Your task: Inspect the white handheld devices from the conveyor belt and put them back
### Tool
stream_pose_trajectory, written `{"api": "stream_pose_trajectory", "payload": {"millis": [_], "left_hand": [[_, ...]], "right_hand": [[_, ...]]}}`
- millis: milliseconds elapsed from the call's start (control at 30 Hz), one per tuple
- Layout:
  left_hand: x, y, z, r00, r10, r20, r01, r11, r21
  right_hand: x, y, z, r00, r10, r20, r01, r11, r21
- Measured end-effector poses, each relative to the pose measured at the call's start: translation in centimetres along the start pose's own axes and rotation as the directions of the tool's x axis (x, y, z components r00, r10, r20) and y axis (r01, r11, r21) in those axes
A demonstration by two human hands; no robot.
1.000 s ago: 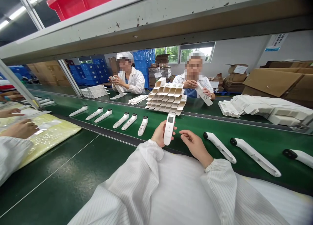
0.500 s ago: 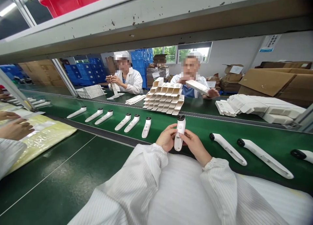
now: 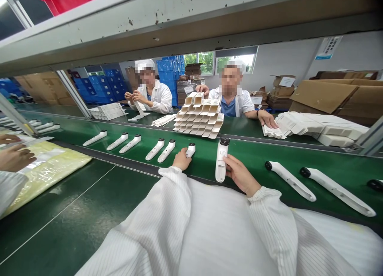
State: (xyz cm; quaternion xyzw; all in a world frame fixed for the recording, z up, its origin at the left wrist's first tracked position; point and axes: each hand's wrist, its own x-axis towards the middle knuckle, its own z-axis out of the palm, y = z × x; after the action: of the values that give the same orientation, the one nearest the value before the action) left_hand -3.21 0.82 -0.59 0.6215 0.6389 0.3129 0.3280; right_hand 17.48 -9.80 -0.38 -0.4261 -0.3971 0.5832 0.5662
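My right hand grips a white handheld thermometer with a black tip, held upright above the green conveyor belt. My left hand rests on another white thermometer lying on the belt, fingers closed over its lower end. Several more white thermometers lie in a row on the belt to the left and to the right.
A stack of folded white cartons stands across the belt. Two co-workers in white coats sit opposite, one with a hand on a pile of flat boxes. Another person's hands work over yellow bags at left. A shelf beam runs overhead.
The thermometer was turned over from screen side to back, then passed fully into my right hand. My left hand let go and reached left onto a thermometer on the belt.
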Motion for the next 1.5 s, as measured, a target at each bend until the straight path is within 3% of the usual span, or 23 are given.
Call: {"api": "stream_pose_trajectory", "payload": {"millis": [67,133,200,233,333,400,500,567,600,667,733,800,867,933,1000,1067,1133,1167,1233,1300,1400,1433,1500], "left_hand": [[-0.5,0.7,0.7,0.987,-0.07,0.148,0.126,0.901,-0.416],[-1.3,1.6,1.6,0.934,-0.025,0.355,0.289,0.636,-0.715],[-2.4,2.6,2.5,0.873,0.076,0.482,0.415,0.407,-0.814],[-2.9,3.1,2.9,0.855,0.093,0.51,0.45,0.352,-0.82],[-4.3,4.2,3.8,0.847,0.042,0.531,0.485,0.352,-0.801],[-5.1,4.7,4.3,0.845,0.019,0.534,0.488,0.379,-0.786],[-5.8,5.3,4.6,0.835,0.037,0.549,0.494,0.391,-0.777],[-6.1,5.5,4.7,0.833,0.045,0.551,0.49,0.4,-0.774],[-6.3,5.6,4.8,0.836,0.043,0.548,0.487,0.404,-0.774],[-6.5,5.8,5.0,0.841,0.011,0.54,0.491,0.401,-0.773],[-6.7,5.8,5.3,0.857,-0.017,0.514,0.481,0.381,-0.789],[-6.9,5.8,5.6,0.883,0.013,0.47,0.435,0.358,-0.826],[-6.9,5.9,5.8,0.897,0.074,0.435,0.386,0.347,-0.855],[-6.7,5.8,5.9,0.896,0.095,0.434,0.373,0.368,-0.852],[-6.0,5.5,5.4,0.907,0.089,0.412,0.324,0.476,-0.817],[-4.8,4.8,4.4,0.957,0.106,0.271,0.125,0.693,-0.71],[-3.2,3.5,3.1,0.983,0.18,0.029,-0.151,0.896,-0.418],[-2.4,2.8,2.4,0.972,0.219,-0.081,-0.232,0.946,-0.227],[-1.0,1.4,1.2,0.978,0.162,-0.131,-0.154,0.985,0.073],[-0.1,0.5,0.6,0.993,0.077,-0.091,-0.063,0.987,0.15],[0.0,0.4,1.0,1.0,-0.017,-0.006,0.016,0.99,-0.14],[-0.2,0.7,1.4,0.998,-0.049,0.048,0.061,0.949,-0.31],[-1.0,1.5,2.1,0.969,-0.061,0.24,0.203,0.748,-0.631]], "right_hand": [[0.1,0.0,-0.2,1.0,-0.002,0.006,0.002,1.0,-0.026],[0.1,0.0,-0.3,1.0,0.009,0.003,-0.008,0.999,-0.053],[0.1,0.0,-0.3,1.0,0.029,-0.003,-0.03,0.997,-0.071],[0.2,0.0,-0.3,0.999,0.042,-0.009,-0.043,0.996,-0.079],[0.6,0.2,-0.6,0.995,0.071,-0.067,-0.08,0.985,-0.156],[1.0,0.4,-1.1,0.987,0.051,-0.153,-0.101,0.935,-0.34],[1.5,0.9,-2.3,0.968,-0.081,-0.239,-0.129,0.655,-0.744],[1.6,1.1,-3.0,0.959,-0.179,-0.218,-0.12,0.441,-0.889],[1.6,1.2,-3.1,0.953,-0.234,-0.194,-0.094,0.379,-0.921],[1.5,1.1,-2.9,0.921,-0.366,-0.133,0.003,0.347,-0.938],[1.3,0.9,-2.2,0.89,-0.451,-0.071,0.153,0.44,-0.885],[1.0,0.6,-1.1,0.917,-0.398,-0.026,0.263,0.653,-0.71],[0.7,0.4,-0.2,0.967,-0.256,0.004,0.23,0.863,-0.449],[0.5,0.2,0.3,0.988,-0.152,0.016,0.151,0.957,-0.248],[0.3,0.1,0.3,0.994,-0.101,0.03,0.104,0.985,-0.138],[0.3,0.1,0.0,0.996,-0.068,0.054,0.073,0.994,-0.086],[0.3,0.2,-0.3,0.997,-0.038,0.065,0.042,0.997,-0.064],[0.3,0.2,-0.4,0.997,-0.025,0.07,0.029,0.998,-0.06],[0.2,0.1,-0.5,0.997,-0.006,0.082,0.011,0.998,-0.056],[0.1,0.1,-0.3,0.996,0.005,0.087,0.0,0.998,-0.057],[0.1,0.1,-0.1,0.997,0.038,0.073,-0.032,0.995,-0.092],[0.1,0.2,0.0,0.997,0.065,0.052,-0.058,0.992,-0.116],[0.5,0.5,-0.2,0.993,0.112,-0.029,-0.116,0.974,-0.194]]}}
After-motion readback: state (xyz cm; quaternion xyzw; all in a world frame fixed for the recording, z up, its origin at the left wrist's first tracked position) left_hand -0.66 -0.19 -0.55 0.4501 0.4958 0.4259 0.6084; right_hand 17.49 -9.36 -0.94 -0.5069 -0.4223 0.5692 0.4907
